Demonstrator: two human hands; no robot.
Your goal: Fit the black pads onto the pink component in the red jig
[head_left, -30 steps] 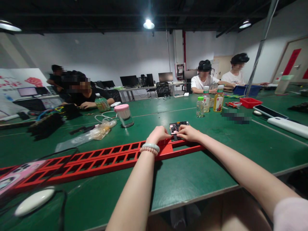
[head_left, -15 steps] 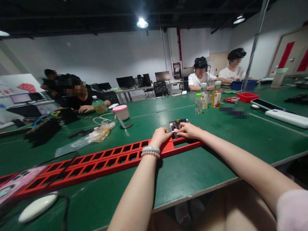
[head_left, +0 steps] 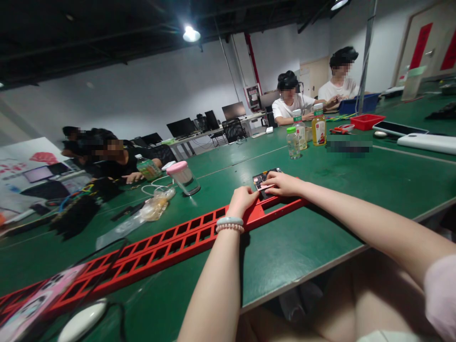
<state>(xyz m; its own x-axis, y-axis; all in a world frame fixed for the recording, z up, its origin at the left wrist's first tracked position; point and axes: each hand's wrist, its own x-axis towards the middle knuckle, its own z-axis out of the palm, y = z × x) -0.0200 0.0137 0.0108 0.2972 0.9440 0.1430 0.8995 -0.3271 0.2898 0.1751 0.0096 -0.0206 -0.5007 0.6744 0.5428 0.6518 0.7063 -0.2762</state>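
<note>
While both hands meet at the far end of the red slotted rack (head_left: pixel 171 240) on the green table (head_left: pixel 320 237), left hand (head_left: pixel 242 199) is clenched on the rack; right hand (head_left: pixel 283 184) pinches the opened phone (head_left: pixel 262 178).

left hand (head_left: pixel 243 199): bare, no glove or ring in view; left wrist: two bracelets side by side, one smooth pale green bangle (head_left: pixel 230 221), one string of small pink beads (head_left: pixel 230 228) | right hand (head_left: pixel 284 184): bare; right forearm uncovered; pale pink short sleeve (head_left: pixel 441 294) at the upper arm
</note>
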